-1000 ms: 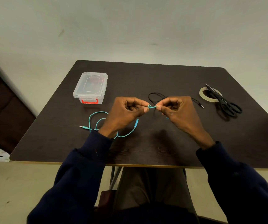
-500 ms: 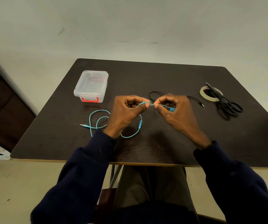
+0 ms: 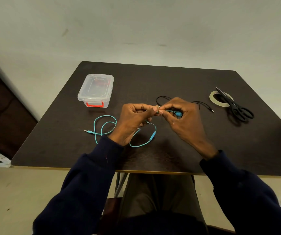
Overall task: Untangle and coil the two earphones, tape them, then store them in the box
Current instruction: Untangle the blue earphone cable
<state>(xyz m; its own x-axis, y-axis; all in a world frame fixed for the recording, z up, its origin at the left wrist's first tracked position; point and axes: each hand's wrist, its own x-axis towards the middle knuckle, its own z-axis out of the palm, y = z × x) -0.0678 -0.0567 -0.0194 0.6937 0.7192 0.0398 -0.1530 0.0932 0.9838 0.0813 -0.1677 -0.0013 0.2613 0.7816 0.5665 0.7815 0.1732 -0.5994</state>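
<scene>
Both hands are raised over the middle of the dark brown table point(image 3: 170, 78). Your left hand point(image 3: 133, 121) and right hand point(image 3: 185, 121) meet tip to tip. The fingers point(image 3: 155, 109) of each are curled in narrow, pinching the thin teal wired earphone point(image 3: 105, 116) at a single spot.

**Changed over the last second**
- The hands have closed up. A short stretch of teal cord with a small knot showed between them; now the tips touch and the knot is hidden, so you cannot tell from here whether it has opened.
- A teal earbud point(image 3: 178, 113) has come into sight under your right palm, so one bud end has likely worked free of the tangle.
- The slack below your left wrist has swung out into a wider loop, with the inline remote point(image 3: 152, 136) lying on the table.

**Unchanged**
- The teal jack end and its loops lie on the table left of your left wrist.
- The black wired earphone point(image 3: 161, 97) lies untouched behind your hands.
- The clear plastic box with the red latch point(image 3: 95, 89) sits lid on at far left.
- The pale tape roll point(image 3: 211, 97) lies at far right under the black scissors point(image 3: 238, 110).

**Judgement**
You are early in the job, with the first untangling near its end. Coiling, taping and boxing are not yet begun.
</scene>
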